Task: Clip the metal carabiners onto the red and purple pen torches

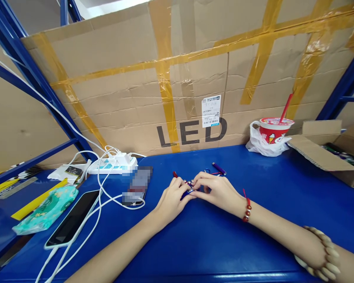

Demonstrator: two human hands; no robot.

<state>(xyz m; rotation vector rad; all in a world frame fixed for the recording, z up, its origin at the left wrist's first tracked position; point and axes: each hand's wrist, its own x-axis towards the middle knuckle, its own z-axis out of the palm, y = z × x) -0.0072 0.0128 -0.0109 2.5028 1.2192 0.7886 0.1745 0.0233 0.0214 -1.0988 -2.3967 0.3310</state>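
Both my hands meet at the middle of the blue table (212, 236). My left hand (172, 196) and my right hand (216, 190) are closed in a pinch round a small blue and silver part (189, 188) held between them. Just behind the fingers lie a small purple cylinder (218, 168), a red piece (175, 174) and a thin ring (207, 171). My right wrist carries a red bead bracelet (247, 210), and a pale bead bracelet (321, 255) sits further up the arm.
A taped cardboard wall marked LED (191, 131) closes the back. At left lie a white power strip (113, 165) with cables, a black phone (73, 218), a tissue pack (45, 210) and rulers. At right stand a red cup in a bag (273, 133) and an open carton (330, 153).
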